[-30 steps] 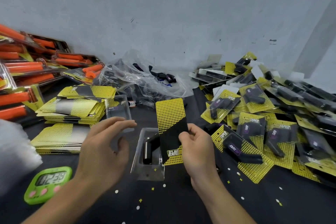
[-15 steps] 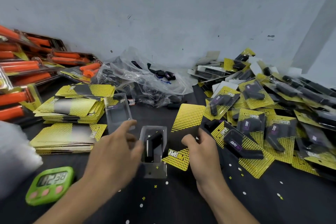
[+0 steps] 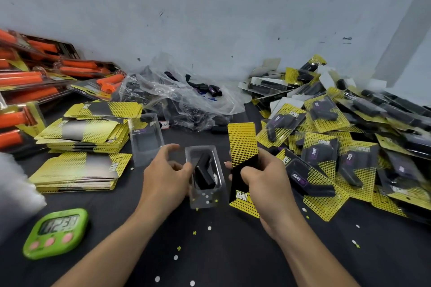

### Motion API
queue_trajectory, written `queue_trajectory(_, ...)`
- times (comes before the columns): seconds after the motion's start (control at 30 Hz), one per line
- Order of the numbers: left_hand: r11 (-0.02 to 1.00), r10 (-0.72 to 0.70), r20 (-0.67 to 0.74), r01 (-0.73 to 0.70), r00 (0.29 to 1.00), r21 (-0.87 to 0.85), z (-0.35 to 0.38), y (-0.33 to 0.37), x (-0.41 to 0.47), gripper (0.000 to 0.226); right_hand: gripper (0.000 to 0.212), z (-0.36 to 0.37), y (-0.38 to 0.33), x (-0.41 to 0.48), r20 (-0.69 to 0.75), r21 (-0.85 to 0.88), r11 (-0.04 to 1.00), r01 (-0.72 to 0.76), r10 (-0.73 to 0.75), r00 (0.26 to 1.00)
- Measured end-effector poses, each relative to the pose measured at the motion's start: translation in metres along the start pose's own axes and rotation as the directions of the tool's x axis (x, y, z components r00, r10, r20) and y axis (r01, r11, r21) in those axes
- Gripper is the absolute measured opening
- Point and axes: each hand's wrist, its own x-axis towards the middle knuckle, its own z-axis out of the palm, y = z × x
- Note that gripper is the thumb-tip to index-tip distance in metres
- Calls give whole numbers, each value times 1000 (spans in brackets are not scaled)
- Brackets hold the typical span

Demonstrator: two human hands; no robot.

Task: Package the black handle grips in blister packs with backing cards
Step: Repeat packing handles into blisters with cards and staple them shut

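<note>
A clear blister pack (image 3: 206,196) with a black handle grip (image 3: 203,173) lying tilted inside it is in the middle of the view, just above the black table. My left hand (image 3: 164,178) grips the blister's left edge. My right hand (image 3: 264,183) pinches a yellow-and-black backing card (image 3: 242,144) and holds it upright just to the right of the blister. An empty clear blister (image 3: 145,137) stands further back on the left.
Stacks of backing cards (image 3: 81,133) lie at the left, with orange-grip packs (image 3: 35,81) behind them. A clear plastic bag of loose black grips (image 3: 182,100) sits at the back. A heap of finished packs (image 3: 338,147) fills the right. A green timer (image 3: 56,233) lies front left.
My left hand moved right from the empty blister and took hold of the filled blister. My right hand laid the card down flat, then raised it upright again beside the blister.
</note>
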Motion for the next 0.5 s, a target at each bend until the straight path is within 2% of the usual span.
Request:
queue_trajectory(0.13, 1000, -21, 50, 22, 999, -20, -2, -1, 0, 47, 31, -6, 2, -5, 48, -124, 992, 24, -19, 999)
queue_trajectory(0.2, 1000, -12, 48, 11, 999, 23, -1, -2, 1, 46, 36, -8, 0, -9, 46, -163, 986, 38, -31, 998)
queue_trajectory(0.27, 997, -23, 37, 21, 999, 69, 2, -2, 4, 42, 30, -7, -5, -17, 79, -242, 968, 72, -55, 995)
queue_trajectory(0.4, 989, -39, 12, 37, 999, 140, 5, 0, 11, 34, 26, 6, -14, -36, 176, -474, 848, 237, -172, 969)
queue_trajectory(0.5, 982, -26, 50, 16, 998, 186, 4, -2, 15, 35, 35, 19, -17, -48, 238, -608, 755, 247, -124, 963)
